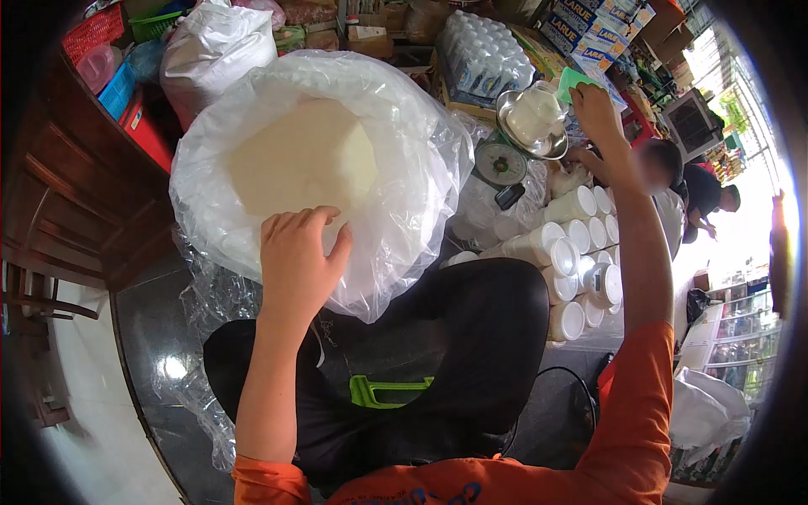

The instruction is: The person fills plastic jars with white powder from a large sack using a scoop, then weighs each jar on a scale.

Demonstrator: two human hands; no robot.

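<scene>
My left hand (299,252) is at the near rim of a big clear plastic bag (412,202), fingers apart and holding nothing. Pale cream powder (303,160) fills the middle of that bag. Out to the upper right, my right hand (598,114) is closed around a green plastic scoop (574,82). The scoop is close over a metal bowl (554,145), in which a translucent tub (536,114) with whitish contents stands. Beneath the bowl is a dial scale (502,162), with a small dark object (508,197) at its foot.
Stacked white lidded tubs (562,257) lie right of my knee. Wrapped bottles (481,57) and Larue boxes (589,34) stand behind. A white sack (217,52) is at the back left. A person (661,168) is near the scale. A green stool (391,391) is below me.
</scene>
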